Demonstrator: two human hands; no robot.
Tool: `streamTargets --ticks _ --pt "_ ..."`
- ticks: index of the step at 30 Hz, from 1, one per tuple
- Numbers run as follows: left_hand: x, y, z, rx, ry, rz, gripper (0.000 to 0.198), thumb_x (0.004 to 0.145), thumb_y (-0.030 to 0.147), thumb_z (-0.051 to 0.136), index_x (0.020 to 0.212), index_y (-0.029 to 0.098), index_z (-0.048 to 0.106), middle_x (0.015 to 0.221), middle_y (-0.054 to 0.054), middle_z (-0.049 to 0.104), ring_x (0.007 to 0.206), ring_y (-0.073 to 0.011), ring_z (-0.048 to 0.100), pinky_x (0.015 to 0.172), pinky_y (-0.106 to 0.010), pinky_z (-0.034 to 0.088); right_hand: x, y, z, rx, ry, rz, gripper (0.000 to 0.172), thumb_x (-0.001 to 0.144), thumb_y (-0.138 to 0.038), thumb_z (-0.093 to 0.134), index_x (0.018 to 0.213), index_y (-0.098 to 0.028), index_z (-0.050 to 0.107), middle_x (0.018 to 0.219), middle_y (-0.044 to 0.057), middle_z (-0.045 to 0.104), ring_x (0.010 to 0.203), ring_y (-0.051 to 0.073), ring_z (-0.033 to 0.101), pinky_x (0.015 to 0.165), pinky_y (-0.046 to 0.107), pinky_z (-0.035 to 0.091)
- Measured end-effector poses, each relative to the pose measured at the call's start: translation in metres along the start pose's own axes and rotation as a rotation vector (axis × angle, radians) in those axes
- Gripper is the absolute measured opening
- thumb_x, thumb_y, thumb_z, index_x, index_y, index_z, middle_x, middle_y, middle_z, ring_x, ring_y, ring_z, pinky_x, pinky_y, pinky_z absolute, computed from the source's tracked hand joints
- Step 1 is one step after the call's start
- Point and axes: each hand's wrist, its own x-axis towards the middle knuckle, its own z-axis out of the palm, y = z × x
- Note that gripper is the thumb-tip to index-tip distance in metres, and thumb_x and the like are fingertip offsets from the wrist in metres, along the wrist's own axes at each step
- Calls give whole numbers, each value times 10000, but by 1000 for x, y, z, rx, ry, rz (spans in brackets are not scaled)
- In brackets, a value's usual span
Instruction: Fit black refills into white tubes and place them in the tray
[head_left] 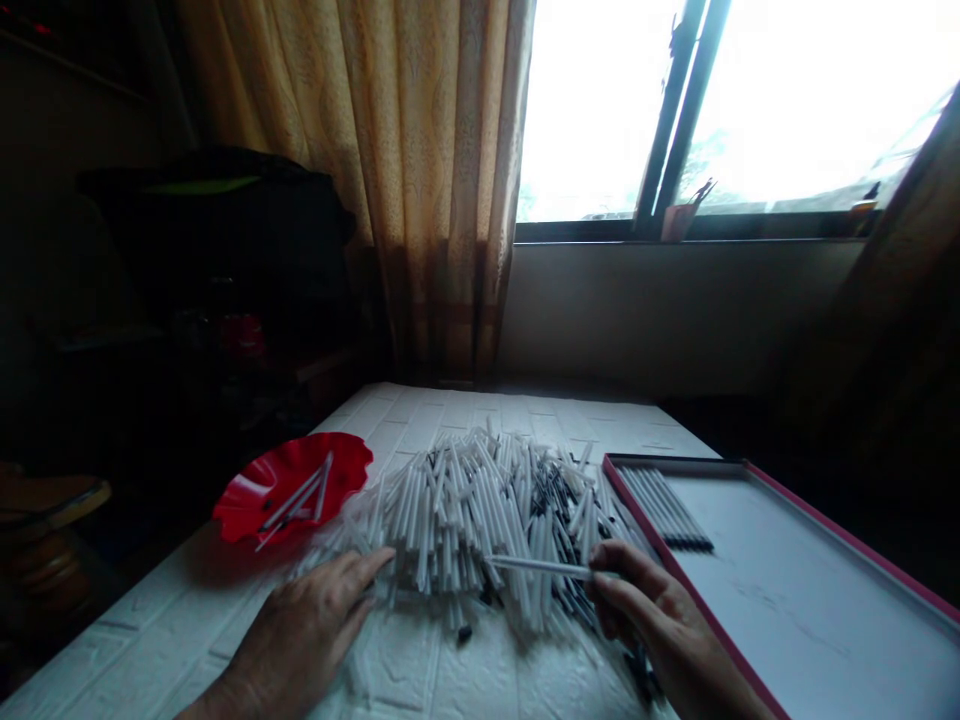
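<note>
A thin, whitish tube (536,567) lies nearly level above the near edge of a large pile (442,510) of similar tubes, its far end pointing left across the pile. The right hand (652,600) pinches its near end between thumb and fingers. The left hand (307,620) is low at the pile's left front edge, thumb and forefinger parted, the forefinger's tip right beside the tubes — whether it touches them, I cannot tell. The pile fills the middle of a white, brick-patterned table (142,610); dark pieces (551,500) are mixed through its right side, and a small black cap (465,634) lies just in front. To the right is a shallow tray (825,560) with a white floor and a red rim; a neat row (660,505) of tubes with black ends lies side by side in its far left corner. To the left stands a red bowl (345,455) with a wavy rim, a few pale sticks (300,495) inside. Behind the table hangs a gold curtain (435,150) — and to its right, a bright window (600,110).
</note>
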Motion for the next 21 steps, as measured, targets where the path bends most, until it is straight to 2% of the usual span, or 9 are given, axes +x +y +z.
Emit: streamTargets --ticks 3,6,8,10,14,18,21 --pt "1 8 -8 -220 96 82 392 904 237 540 1280 317 619 1141 -29 737 997 -225 714 866 -302 568 -3 0 3 32 3 7 336 712 -470 795 829 -186 660 619 -30 598 507 94 476 471 190 341" --pt "7 26 -11 -532 47 90 248 934 314 544 1128 338 697 1050 -18 737 956 -209 700 831 -275 560 -7 -3 8 28 -14 19 375 702 -509 797 855 -180 702 665 15 670 500 105 522 457 195 374" --pt "14 38 -6 -799 -41 -3 216 928 416 569 1021 299 725 912 -23 719 787 -181 684 671 -236 562 -11 -5 10 -3 -26 31 410 697 -535 793 896 -181 735 645 27 677 493 120 545 445 206 400" --pt "21 47 5 -1071 -124 -136 310 865 543 641 963 259 719 798 -12 684 682 -153 638 558 -205 523 -14 -6 10 -27 -25 33 418 699 -549 789 911 -190 757 609 21 664 492 130 560 441 211 420" --pt "32 56 26 -1461 -202 -342 498 669 626 799 877 200 644 810 -16 694 660 -148 655 486 -190 488 -16 -8 9 -40 -25 16 417 703 -570 788 892 -198 776 618 26 671 502 131 575 448 211 443" --pt "33 60 35 -1620 -137 -575 581 591 601 863 868 190 560 827 -38 735 565 -140 684 399 -168 461 -16 -6 8 -41 -46 28 430 699 -581 794 890 -195 790 623 37 682 507 136 583 458 222 472" --pt "31 59 37 -1642 -108 -644 608 586 576 879 905 194 530 893 -53 753 544 -133 693 370 -159 461 -16 -3 9 -47 -63 38 439 694 -586 796 901 -200 803 645 51 698 516 144 591 487 246 512"
